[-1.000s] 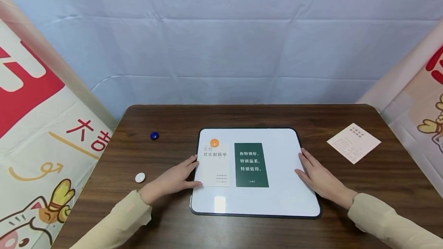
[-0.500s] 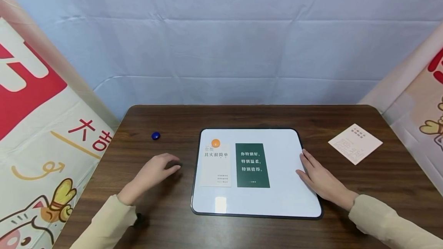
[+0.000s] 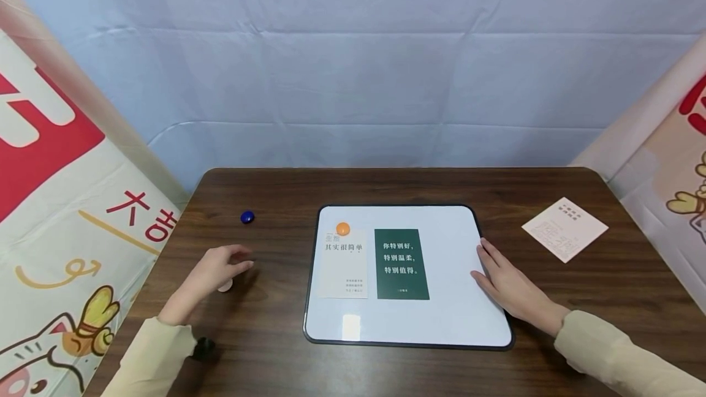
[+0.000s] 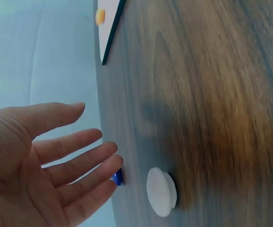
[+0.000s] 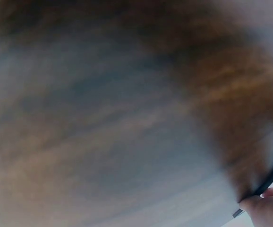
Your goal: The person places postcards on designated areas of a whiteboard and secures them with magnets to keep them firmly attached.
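My left hand [image 3: 220, 265] hovers over a white round magnet [image 3: 225, 287] on the wooden table, left of the whiteboard [image 3: 441, 323]. In the left wrist view the left hand's fingers [image 4: 75, 156] are spread and straight, just above the magnet [image 4: 161, 191], holding nothing. My right hand [image 3: 504, 280] lies flat on the whiteboard's right edge, fingers straight. On the board lie a white card [image 3: 343, 268] with an orange magnet [image 3: 342, 228] on its top, and a dark green card [image 3: 401, 263] beside it.
A blue magnet [image 3: 247, 217] sits on the table beyond the left hand. A pale square card [image 3: 564, 227] lies at the table's far right. Printed banners stand at both sides, and a blue cloth backdrop hangs behind.
My left hand left the white card's edge and moved left across the table, now above the white magnet. The right hand has stayed on the board.
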Tool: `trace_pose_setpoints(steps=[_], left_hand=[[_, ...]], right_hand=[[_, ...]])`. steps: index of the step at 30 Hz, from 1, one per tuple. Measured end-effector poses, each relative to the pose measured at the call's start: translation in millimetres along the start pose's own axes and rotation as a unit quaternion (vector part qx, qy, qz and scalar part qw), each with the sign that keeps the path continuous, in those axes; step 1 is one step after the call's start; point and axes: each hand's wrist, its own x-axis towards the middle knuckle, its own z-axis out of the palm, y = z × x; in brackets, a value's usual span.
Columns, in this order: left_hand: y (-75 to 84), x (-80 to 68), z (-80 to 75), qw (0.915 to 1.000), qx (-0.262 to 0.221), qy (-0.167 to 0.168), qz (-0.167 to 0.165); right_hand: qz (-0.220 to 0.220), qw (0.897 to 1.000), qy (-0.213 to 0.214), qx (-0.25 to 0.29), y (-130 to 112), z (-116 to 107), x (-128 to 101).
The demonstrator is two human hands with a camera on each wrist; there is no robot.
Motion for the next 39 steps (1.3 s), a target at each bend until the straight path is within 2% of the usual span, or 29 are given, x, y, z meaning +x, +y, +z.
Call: trace_pose_setpoints(steps=[12,19,28,33,39], left_hand=[[-14.1,-7.9,-7.1,0.9976,-0.026,0.009,-0.063],[-22.3,-12.7,-9.9,0.9948,-0.026,-0.011,-0.098],[-26.9,-18.5,-10.2,0.9923,-0.014,-0.028,-0.12],[-25.5,-19.9,-8.1,0.9904,-0.026,-0.03,-0.132],[-23.8,-19.4,-4.9,0.9909,-0.029,-0.027,-0.128]], right_hand=[[0.003,1.0,-0.002,0.006,-0.5,-0.6,-0.6],[0.002,1.0,0.002,0.002,-0.3,0.1,-0.9],[0.001,1.0,0.0,0.004,-0.8,-1.1,-0.4],[-0.003,1.0,0.001,0.002,0.0,-0.9,-0.7],[-0.002,1.0,0.002,0.0,0.5,-0.6,-0.5]])
